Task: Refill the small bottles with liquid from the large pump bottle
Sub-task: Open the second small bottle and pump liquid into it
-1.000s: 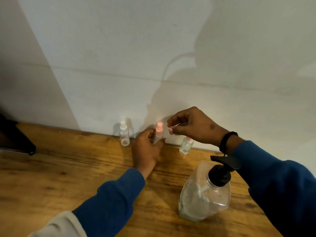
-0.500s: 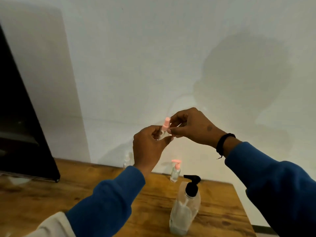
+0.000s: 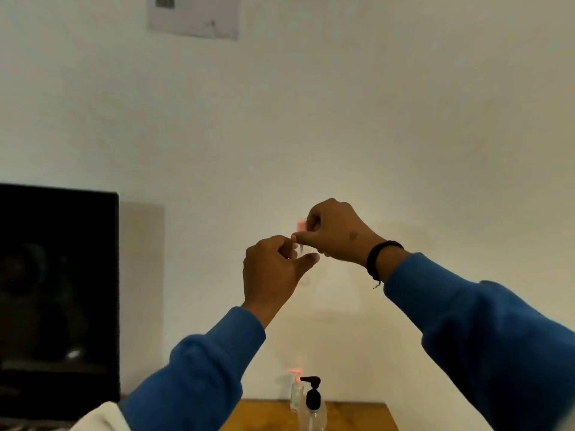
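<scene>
left hand [image 3: 273, 269] grips small bottle [image 3: 301, 248] body, raised at 12 o'clock of pump bottle [image 3: 312, 409] | right hand [image 3: 333, 231] pinches pink cap [image 3: 301, 226] | risk: cap slips, drops

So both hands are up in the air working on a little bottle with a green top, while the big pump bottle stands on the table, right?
Nearly. The head view shows the top is pink, not green. The left hand holds the small bottle and the right hand pinches its pink top; the large pump bottle does stand on the table.
</scene>
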Motion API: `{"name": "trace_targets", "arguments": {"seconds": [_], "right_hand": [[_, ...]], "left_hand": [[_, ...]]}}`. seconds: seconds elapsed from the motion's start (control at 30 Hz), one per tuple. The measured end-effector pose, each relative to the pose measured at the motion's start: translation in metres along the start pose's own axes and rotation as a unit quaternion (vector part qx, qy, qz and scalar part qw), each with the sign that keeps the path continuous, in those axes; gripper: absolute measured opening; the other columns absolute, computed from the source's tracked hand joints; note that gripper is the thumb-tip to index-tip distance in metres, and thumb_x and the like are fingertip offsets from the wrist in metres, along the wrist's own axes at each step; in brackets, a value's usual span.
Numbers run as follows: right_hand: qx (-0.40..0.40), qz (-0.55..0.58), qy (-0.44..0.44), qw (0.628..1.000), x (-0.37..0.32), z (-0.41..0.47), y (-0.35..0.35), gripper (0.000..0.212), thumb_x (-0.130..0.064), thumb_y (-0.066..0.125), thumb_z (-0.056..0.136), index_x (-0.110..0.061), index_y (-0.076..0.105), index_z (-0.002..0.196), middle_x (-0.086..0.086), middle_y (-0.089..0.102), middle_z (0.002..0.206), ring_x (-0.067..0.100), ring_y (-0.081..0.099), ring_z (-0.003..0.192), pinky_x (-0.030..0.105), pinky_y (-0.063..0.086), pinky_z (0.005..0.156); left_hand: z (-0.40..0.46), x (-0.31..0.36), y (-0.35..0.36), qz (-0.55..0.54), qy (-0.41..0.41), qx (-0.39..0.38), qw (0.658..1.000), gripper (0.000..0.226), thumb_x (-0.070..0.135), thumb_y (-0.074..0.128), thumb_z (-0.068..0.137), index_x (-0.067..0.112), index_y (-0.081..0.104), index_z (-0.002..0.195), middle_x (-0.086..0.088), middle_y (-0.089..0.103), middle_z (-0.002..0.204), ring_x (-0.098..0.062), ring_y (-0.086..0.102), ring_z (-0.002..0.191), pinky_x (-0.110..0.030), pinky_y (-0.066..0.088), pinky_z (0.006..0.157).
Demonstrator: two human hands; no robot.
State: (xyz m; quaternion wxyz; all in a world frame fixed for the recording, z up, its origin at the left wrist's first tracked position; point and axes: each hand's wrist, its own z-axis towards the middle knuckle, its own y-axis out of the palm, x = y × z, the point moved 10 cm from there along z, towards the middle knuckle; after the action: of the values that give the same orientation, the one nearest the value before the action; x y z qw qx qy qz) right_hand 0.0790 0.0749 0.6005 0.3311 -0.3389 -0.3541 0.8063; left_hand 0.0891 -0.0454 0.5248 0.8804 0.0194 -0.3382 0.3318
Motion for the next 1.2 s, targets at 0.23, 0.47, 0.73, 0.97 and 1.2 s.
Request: {"name": "trace_targets", "arguments": {"seconds": [0.23, 0.47, 0.73, 0.97, 1.2], "right_hand": [[0.053, -0.003, 0.039, 0.998, -0.029, -0.01, -0.053, 0.044, -0.037, 0.076, 0.079, -0.014, 0.042, 0.062, 0.0, 0.044, 0.06, 0.012, 0.041, 0.051, 0.021, 0.032, 0.045], [0.059, 0.046, 0.038, 0.996, -0.042, -0.011, -0.067, 0.044, -0.037, 0.075, 0.083, -0.013, 0.044, 0.063, 0.0, 0.044, 0.061, 0.011, 0.04, 0.053, 0.02, 0.032, 0.048], [-0.025, 0.05, -0.026, 0.998, -0.067, -0.007, -0.073, 0.021, -0.025, 0.068, 0.086, -0.006, 0.063, 0.093, 0.007, 0.064, 0.087, 0.02, 0.058, 0.073, 0.029, 0.05, 0.064], [-0.047, -0.073, -0.005, 0.996, -0.07, -0.007, -0.089, 0.036, -0.039, 0.069, 0.088, -0.004, 0.068, 0.081, 0.013, 0.074, 0.074, 0.018, 0.065, 0.056, 0.026, 0.057, 0.056], [-0.147, -0.02, 0.013, 0.989, -0.067, -0.006, -0.078, 0.027, -0.03, 0.075, 0.085, -0.011, 0.066, 0.102, 0.01, 0.071, 0.089, 0.02, 0.069, 0.071, 0.027, 0.061, 0.065]], "left_hand": [[0.01, 0.068, -0.034, 0.051, 0.066, 0.002, 0.997, 0.041, 0.059, 0.077, 0.075, 0.021, 0.064, 0.071, 0.012, 0.058, 0.06, -0.007, 0.055, 0.056, -0.016, 0.035, 0.053], [0.011, 0.091, -0.054, 0.024, 0.092, 0.023, 0.995, 0.044, 0.059, 0.074, 0.075, 0.019, 0.061, 0.062, 0.009, 0.055, 0.053, -0.01, 0.053, 0.051, -0.016, 0.036, 0.054], [0.018, 0.1, -0.063, -0.026, 0.082, 0.021, 0.996, 0.041, 0.048, 0.081, 0.076, 0.016, 0.06, 0.06, 0.008, 0.053, 0.051, -0.01, 0.048, 0.048, -0.01, 0.034, 0.051], [0.012, 0.105, -0.052, -0.024, 0.071, 0.007, 0.997, 0.045, 0.05, 0.082, 0.073, 0.015, 0.058, 0.058, 0.004, 0.056, 0.052, -0.015, 0.053, 0.052, -0.019, 0.041, 0.055], [0.006, 0.104, -0.051, -0.031, 0.064, 0.007, 0.997, 0.043, 0.049, 0.083, 0.072, 0.018, 0.058, 0.059, 0.008, 0.056, 0.052, -0.01, 0.052, 0.051, -0.016, 0.038, 0.057]]}}
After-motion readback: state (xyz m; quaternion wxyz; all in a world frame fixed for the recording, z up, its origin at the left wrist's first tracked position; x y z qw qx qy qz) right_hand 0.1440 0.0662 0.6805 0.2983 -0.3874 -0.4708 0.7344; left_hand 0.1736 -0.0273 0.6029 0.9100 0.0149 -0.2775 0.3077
